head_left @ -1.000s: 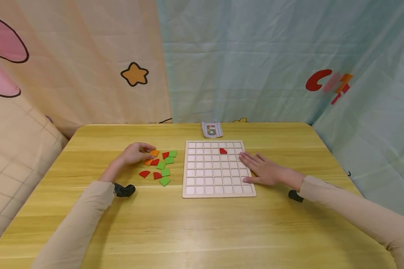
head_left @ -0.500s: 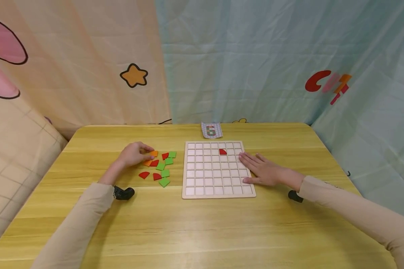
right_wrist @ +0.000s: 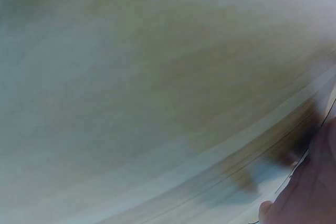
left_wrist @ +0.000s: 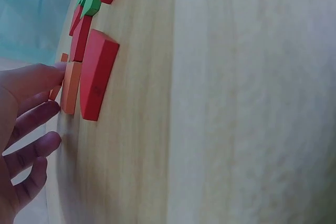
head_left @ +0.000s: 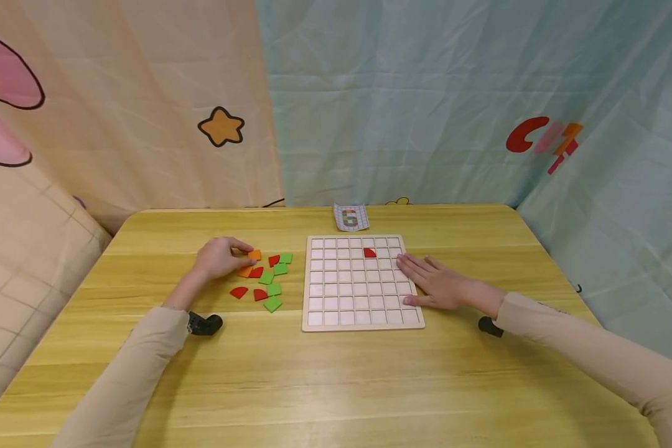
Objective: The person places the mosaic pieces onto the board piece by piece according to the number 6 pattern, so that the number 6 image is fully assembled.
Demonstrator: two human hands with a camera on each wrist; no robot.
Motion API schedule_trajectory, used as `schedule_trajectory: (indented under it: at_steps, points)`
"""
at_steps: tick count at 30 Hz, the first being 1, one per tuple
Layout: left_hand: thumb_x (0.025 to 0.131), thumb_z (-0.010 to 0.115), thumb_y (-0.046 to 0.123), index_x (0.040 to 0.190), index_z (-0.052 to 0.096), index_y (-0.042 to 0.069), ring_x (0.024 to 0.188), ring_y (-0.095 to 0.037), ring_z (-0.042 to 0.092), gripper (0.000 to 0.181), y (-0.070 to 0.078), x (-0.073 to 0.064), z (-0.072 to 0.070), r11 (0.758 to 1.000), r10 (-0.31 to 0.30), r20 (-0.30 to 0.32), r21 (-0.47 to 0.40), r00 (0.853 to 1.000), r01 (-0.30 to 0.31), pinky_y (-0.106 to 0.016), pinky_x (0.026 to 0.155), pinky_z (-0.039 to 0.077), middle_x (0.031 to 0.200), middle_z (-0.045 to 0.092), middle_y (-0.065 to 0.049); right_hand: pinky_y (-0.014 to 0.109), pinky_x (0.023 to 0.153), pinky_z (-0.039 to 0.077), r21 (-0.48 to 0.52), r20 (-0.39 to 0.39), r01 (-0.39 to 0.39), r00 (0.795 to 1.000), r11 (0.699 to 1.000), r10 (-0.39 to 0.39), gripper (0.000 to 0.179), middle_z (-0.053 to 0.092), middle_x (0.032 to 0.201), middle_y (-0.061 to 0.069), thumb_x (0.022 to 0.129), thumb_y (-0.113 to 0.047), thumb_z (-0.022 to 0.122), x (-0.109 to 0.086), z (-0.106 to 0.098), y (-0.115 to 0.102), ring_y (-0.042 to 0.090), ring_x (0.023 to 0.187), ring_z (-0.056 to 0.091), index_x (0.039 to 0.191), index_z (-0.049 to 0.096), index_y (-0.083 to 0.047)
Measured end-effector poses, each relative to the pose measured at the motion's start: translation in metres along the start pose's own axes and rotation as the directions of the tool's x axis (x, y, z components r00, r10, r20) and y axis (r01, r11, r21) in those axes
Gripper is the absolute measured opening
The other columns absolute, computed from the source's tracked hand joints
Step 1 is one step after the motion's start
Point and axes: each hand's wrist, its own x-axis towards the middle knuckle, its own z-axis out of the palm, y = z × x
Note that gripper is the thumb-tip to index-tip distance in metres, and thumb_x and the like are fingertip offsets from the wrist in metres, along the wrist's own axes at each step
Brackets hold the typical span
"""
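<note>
With thumb and index finger, my left hand pinches an orange tile on the table, left of the grid board. Another orange tile lies under the thumb, beside a red quarter-circle tile. In the left wrist view, the thumb overlaps the nearer orange tile, and a thick red tile lies close by. My right hand rests flat with straight fingers across the right edge of the white grid board. One red quarter-circle tile sits in a cell near the board's top.
Several green square tiles and more red quarter-circle tiles lie between my left hand and the board. A small printed pattern card lies behind the board. The wooden table ends at a curtain.
The pinched orange tile has turned slightly and lies squarer between the left fingertips. My right hand stays on the board's edge. The head view has shifted a little.
</note>
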Motion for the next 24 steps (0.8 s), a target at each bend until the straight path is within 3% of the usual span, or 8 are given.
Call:
schedule_trajectory:
  at_steps: [6, 24]
  points:
    - [0.082, 0.074, 0.034, 0.11, 0.073, 0.008, 0.073, -0.02, 0.057, 0.038, 0.005, -0.002, -0.001, 1.0, -0.009, -0.027, 0.017, 1.0, 0.009, -0.027, 0.059, 0.038, 0.097, 0.072, -0.013, 0.057, 0.117, 0.009, -0.004, -0.011, -0.005, 1.0, 1.0, 0.005, 0.087, 0.003, 0.163, 0.011, 0.095, -0.062, 0.037, 0.001, 0.006, 0.005, 0.029, 0.15, 0.005, 0.155, 0.005, -0.008]
    - [0.082, 0.073, 0.036, 0.109, 0.073, 0.01, 0.075, -0.019, 0.063, 0.037, 0.036, -0.002, 0.005, 1.0, 0.023, -0.074, 0.022, 0.997, -0.021, -0.026, 0.055, 0.042, 0.1, 0.074, -0.007, 0.054, 0.119, 0.007, -0.019, -0.001, -0.02, 1.0, 1.0, 0.02, 0.087, -0.002, 0.163, 0.007, 0.095, -0.063, 0.036, 0.001, 0.007, 0.006, 0.025, 0.151, 0.0, 0.155, 0.003, -0.01]
